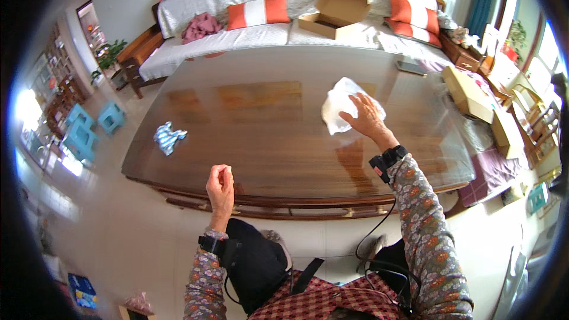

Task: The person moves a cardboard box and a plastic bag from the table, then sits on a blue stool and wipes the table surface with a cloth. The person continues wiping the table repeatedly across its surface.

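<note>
Indoors, the right hand (368,120), fingers spread apart, lies over a white plastic bag (338,102) right of the middle of the table (237,157); the left hand (220,192), fingertips together, hovers by the table's near edge. A flat palm should steady the bag.

The right hand (367,115) partly hides white material (336,105).

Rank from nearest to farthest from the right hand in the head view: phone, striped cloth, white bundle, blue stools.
1. White bundle, under the right hand
2. Phone, on the table, far right
3. Striped cloth, table's left
4. Blue stools, far left
</note>
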Demonstrator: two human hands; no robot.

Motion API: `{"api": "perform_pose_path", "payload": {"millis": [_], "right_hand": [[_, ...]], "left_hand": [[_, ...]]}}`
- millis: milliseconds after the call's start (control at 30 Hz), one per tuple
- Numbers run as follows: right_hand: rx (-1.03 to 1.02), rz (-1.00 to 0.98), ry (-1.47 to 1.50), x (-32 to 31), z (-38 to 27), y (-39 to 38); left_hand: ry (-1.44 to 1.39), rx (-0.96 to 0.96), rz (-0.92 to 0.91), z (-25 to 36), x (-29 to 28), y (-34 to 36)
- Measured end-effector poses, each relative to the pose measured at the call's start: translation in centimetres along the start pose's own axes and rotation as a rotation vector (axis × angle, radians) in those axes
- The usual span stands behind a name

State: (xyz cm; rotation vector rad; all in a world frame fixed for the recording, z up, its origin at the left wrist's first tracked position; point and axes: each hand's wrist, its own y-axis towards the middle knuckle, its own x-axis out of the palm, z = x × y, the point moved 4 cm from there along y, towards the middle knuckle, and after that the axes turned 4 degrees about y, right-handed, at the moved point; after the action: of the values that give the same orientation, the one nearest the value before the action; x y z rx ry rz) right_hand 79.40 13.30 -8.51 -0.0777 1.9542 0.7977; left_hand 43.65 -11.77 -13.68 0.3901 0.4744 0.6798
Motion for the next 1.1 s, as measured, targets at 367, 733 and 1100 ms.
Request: {"api": "perform_pose_path", "payload": {"millis": [367,733,1100], "right_hand": [[0.172,-0.193,0.073,2.9,5.5,-1.6],[0.263,-0.264,0.508,0.3,1.3,0.4],[-0.017,-0.029,0.562,8.4,-8.3,14.1]], "left_hand": [[0.419,0.034,0.183,-6.0,-8.7,4.0],[0.911,0.091,0.145,-10.2,-12.3,12.4],[0.849,-0.089,-0.130,-17.3,-10.7,19.3]]}}
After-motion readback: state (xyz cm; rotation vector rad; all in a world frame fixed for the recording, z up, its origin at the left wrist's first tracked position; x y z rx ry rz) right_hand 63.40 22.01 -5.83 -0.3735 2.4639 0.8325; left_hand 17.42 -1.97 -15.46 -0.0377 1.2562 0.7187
